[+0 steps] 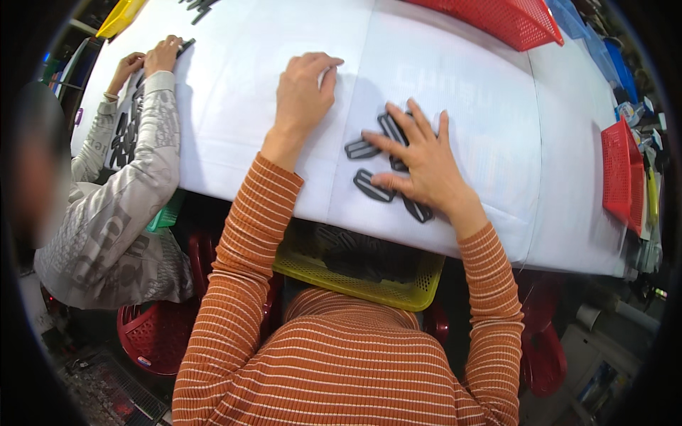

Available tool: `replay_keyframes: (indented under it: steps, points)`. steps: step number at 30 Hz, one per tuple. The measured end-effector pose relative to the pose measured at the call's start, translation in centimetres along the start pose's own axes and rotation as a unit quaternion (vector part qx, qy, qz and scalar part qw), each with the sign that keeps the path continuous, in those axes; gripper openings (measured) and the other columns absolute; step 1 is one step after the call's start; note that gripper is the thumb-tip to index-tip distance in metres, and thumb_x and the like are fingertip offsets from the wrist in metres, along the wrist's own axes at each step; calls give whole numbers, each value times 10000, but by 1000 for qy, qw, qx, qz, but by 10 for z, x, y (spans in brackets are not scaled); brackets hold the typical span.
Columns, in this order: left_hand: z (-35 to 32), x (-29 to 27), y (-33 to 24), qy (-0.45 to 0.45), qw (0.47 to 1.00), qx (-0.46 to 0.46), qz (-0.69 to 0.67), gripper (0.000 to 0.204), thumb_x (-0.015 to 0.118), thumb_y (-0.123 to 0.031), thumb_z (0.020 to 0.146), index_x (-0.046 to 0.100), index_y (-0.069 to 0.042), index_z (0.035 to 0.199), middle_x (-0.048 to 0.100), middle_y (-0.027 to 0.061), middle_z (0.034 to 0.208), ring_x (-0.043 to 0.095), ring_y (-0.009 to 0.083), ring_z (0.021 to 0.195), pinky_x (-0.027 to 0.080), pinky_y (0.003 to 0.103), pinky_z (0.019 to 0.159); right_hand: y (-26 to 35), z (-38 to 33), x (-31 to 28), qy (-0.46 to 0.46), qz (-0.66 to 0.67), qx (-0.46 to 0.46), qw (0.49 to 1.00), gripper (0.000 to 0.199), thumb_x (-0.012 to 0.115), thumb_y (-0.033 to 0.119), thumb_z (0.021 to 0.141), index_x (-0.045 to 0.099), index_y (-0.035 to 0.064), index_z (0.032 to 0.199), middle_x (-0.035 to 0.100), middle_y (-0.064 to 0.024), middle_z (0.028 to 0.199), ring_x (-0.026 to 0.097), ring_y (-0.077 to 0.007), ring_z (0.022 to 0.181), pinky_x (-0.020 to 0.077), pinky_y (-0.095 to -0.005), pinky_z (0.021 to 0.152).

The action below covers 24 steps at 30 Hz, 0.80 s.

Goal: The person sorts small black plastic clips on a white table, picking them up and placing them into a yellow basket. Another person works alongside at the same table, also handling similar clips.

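Here I am watching my right hand (pixel 425 169) lying flat with fingers spread, a little right of the frame's centre, pressing on a small cluster of dark oblong patches (pixel 374 186) with pale inner outlines; it is covering some of them and closing around none. The patches are lying on the white sheet (pixel 483 121) that is covering the bench, near its front edge, with one poking out to the left of my fingers and two showing below them. My left hand (pixel 304 92) is resting higher up, just left of centre, its fingers curled loosely and knuckles up on the white sheet; I cannot tell whether anything is tucked under its fingertips. Both my forearms are coming up from the lower edge in orange striped sleeves (pixel 241 284). Below the bench edge, in the lower middle, a yellow basket (pixel 355 284) is sitting with more dark pieces inside. At the upper left, another person in a grey patterned sleeve (pixel 153 156) is working with both hands on dark pieces at the bench's far corner. A red basket (pixel 504 18) is lying along the top edge, and another red basket (pixel 618 170) is standing at the right.
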State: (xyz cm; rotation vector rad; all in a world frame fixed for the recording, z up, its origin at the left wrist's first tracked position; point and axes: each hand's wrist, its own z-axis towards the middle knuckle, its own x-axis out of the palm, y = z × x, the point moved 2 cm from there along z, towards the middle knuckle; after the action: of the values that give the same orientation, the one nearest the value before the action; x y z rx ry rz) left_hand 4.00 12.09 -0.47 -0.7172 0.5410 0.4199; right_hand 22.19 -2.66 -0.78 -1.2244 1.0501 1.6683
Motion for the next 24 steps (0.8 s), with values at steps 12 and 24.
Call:
replay_keyframes:
  steps: [12,24]
  points:
    - [33,28,26,127,989,-72,-15,202,605,-110,892,722,-83,1054,663,107,1177,560,309,1145,447,410,990,67,-89,-12,122,184,-157,963,579,561,623,882,531,339,1386,404,-27,1535,330,-291,1443,93,-725,1119]
    - [157,44,257,-149,946,-227,179,492,603,-213,908,499,35,1320,535,230,1293,435,388,1259,337,485,1079,7,-38,-27,-52,221,148,963,424,658,185,887,597,56,1286,583,-137,1311,523,-350,1246,361,-504,1070]
